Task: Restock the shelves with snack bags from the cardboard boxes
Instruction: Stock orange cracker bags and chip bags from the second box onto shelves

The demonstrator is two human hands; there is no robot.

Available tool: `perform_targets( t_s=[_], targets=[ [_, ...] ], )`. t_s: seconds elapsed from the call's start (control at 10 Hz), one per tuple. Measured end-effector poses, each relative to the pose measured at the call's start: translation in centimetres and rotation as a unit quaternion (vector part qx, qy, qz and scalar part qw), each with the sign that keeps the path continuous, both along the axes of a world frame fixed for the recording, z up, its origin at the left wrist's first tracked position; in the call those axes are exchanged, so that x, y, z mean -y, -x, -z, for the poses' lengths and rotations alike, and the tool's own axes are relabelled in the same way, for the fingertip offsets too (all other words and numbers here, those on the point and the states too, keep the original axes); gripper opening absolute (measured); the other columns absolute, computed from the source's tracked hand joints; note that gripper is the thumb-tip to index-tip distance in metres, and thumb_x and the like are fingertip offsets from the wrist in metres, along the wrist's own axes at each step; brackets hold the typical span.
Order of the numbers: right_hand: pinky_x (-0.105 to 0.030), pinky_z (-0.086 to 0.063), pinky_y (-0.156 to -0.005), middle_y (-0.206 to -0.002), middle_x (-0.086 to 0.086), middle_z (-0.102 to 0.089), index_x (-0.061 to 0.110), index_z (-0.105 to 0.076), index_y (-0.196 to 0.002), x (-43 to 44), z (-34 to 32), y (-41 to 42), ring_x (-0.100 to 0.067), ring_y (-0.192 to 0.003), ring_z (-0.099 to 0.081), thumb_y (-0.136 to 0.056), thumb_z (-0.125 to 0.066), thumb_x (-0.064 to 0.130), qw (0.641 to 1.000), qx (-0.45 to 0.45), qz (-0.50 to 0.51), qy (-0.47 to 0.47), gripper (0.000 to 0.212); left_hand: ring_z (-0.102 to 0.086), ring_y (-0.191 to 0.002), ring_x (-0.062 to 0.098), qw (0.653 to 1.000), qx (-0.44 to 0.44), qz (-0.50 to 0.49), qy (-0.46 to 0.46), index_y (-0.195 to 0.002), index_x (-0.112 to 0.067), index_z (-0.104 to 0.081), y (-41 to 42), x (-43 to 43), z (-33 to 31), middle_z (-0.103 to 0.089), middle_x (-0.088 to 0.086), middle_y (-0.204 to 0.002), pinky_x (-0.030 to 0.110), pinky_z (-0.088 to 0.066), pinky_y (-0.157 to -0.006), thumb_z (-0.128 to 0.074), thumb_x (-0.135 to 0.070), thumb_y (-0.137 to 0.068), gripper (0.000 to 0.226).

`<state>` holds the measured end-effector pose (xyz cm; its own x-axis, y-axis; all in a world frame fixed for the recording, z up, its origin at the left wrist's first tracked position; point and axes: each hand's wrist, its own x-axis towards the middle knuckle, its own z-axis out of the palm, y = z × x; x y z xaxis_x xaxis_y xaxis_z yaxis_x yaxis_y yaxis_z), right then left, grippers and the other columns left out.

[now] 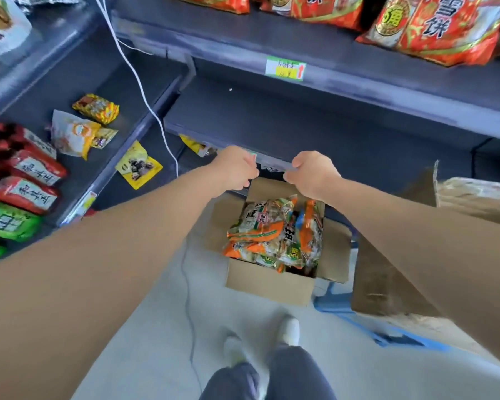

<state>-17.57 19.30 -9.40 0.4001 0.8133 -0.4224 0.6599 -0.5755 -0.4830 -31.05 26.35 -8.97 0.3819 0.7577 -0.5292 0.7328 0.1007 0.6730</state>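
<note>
Under the hands, on the floor: an open cardboard box (269,281) stands with its flaps spread, packed with orange-and-green snack bags (272,235).
Left hand (237,168): its fingers are curled at the front edge of the bare lower shelf (300,122), above the far left corner of the box.
Right hand (309,174): its fingers are also curled, against the same edge, above the far flap of the box.
Grip: the two hands sit close together with a small gap between them. I cannot tell whether they clamp the shelf edge, something thin along it, or nothing.
Bags and hands: the snack bags lie lower and nearer than both hands, apart from them.
Upper shelf (243,33): red-orange bags (433,27) lie on it at the far right, and a price tag (285,68) sits on its front edge.
Left shelf (107,82): it carries red bags (26,174), green bags (6,223) and a yellow pack (139,166).
Between the shelf units: a white cable (145,93) hangs down.
Right of the box: a second carton (387,284) stands on the floor.
Near edge: pale shoes (289,330) and dark trousers show.
</note>
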Motion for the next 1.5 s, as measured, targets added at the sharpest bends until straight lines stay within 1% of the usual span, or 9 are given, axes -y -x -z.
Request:
perform_targets(
  t_s=[0.1,0.6,0.8,0.9,1.0,1.1,1.2,1.3,1.5],
  targets=[
    [-0.038,-0.050,-0.085,-0.107,-0.014,-0.058,0.000,-0.054,-0.121,-1.4,1.4,-0.9,-0.032,-0.099,-0.060,-0.094,-0.053,0.020,1.000,-0.002,0.018,0.011,0.033,-0.058,-0.082,0.025,1.000,-0.011,0.014,0.001,-0.102,-0.002,-0.064,-0.8,-1.7,1.3,-0.059,0.013,-0.096,0.036,-0.053,-0.085,-0.055,-0.006,-0.092,0.014],
    [-0.037,-0.050,-0.094,-0.123,-0.017,-0.060,-0.002,-0.054,-0.124,-9.0,9.2,-3.1,-0.031,-0.113,-0.059,-0.097,-0.050,0.021,0.990,-0.029,0.106,0.083,0.036,-0.059,-0.083,0.022,0.993,-0.041,0.093,0.053,-0.114,0.000,-0.062,-5.0,-11.7,10.0,-0.060,0.011,-0.099,0.035,-0.052,-0.090,-0.055,-0.008,-0.093,0.024],
    [-0.028,-0.043,-0.061,-0.095,-0.012,-0.055,0.000,-0.059,-0.110,-11.5,15.4,-2.9,-0.024,-0.081,-0.050,-0.092,-0.053,0.016,0.979,-0.034,0.167,0.115,0.025,-0.059,-0.086,0.023,0.972,-0.093,0.204,0.075,-0.097,-0.008,-0.057,-6.6,-15.1,16.6,-0.060,0.012,-0.096,0.035,-0.053,-0.085,-0.051,-0.005,-0.093,0.008],
    [-0.033,-0.042,-0.082,-0.111,-0.016,-0.060,0.001,-0.058,-0.121,-11.6,19.5,-3.1,-0.027,-0.094,-0.053,-0.090,-0.058,0.019,0.973,-0.041,0.183,0.133,0.035,-0.060,-0.085,0.024,0.970,-0.103,0.208,0.079,-0.108,-0.004,-0.059,-6.6,-15.5,20.9,-0.062,0.013,-0.099,0.032,-0.055,-0.079,-0.053,-0.008,-0.092,0.018],
    [-0.032,-0.042,-0.092,-0.131,-0.016,-0.054,0.002,-0.047,-0.134,-11.0,24.1,-2.9,-0.029,-0.118,-0.052,-0.095,-0.052,0.020,0.972,-0.014,0.177,0.153,0.043,-0.060,-0.078,0.020,0.968,-0.108,0.208,0.090,-0.110,-0.003,-0.059,-6.6,-15.5,27.8,-0.061,0.009,-0.097,0.022,-0.052,-0.057,-0.056,-0.013,-0.092,0.021],
    [-0.027,-0.046,-0.073,-0.107,-0.013,-0.058,0.002,-0.055,-0.113,-10.3,29.6,-2.4,-0.023,-0.097,-0.058,-0.096,-0.051,0.029,0.970,0.006,0.152,0.189,0.032,-0.057,-0.077,0.015,0.963,-0.138,0.190,0.130,-0.106,-0.004,-0.055,-6.2,-15.1,33.5,-0.057,0.009,-0.100,0.021,-0.049,-0.063,-0.057,-0.017,-0.094,0.018],
    [-0.024,-0.033,-0.050,-0.086,-0.004,-0.046,0.009,-0.044,-0.088,-10.1,34.5,-1.9,-0.012,-0.076,-0.047,-0.096,-0.051,0.037,0.967,0.014,0.148,0.205,0.030,-0.056,-0.105,0.022,0.953,-0.154,0.214,0.146,-0.134,-0.004,-0.047,-5.6,-15.2,38.6,-0.050,0.015,-0.134,0.029,-0.047,-0.090,-0.055,-0.024,-0.096,0.044],
    [-0.030,-0.051,-0.074,-0.111,-0.013,-0.056,0.000,-0.054,-0.112,-10.2,38.3,-1.8,-0.021,-0.096,-0.056,-0.095,-0.050,0.044,0.970,0.001,0.124,0.211,0.047,-0.055,-0.112,0.025,0.936,-0.189,0.247,0.162,-0.127,-0.005,-0.051,-5.2,-15.5,43.1,-0.051,0.015,-0.131,0.030,-0.046,-0.093,-0.053,-0.026,-0.096,0.038],
    [-0.031,-0.040,-0.090,-0.141,-0.014,-0.046,0.002,-0.044,-0.138,-10.7,42.9,-1.6,-0.030,-0.128,-0.047,-0.099,-0.043,0.042,0.968,0.010,0.098,0.229,0.056,-0.050,-0.124,0.033,0.913,-0.227,0.221,0.258,-0.138,-0.007,-0.042,-6.1,-16.3,51.0,-0.051,0.014,-0.136,0.049,-0.040,-0.106,-0.059,-0.056,-0.082,0.076]
  ],
)
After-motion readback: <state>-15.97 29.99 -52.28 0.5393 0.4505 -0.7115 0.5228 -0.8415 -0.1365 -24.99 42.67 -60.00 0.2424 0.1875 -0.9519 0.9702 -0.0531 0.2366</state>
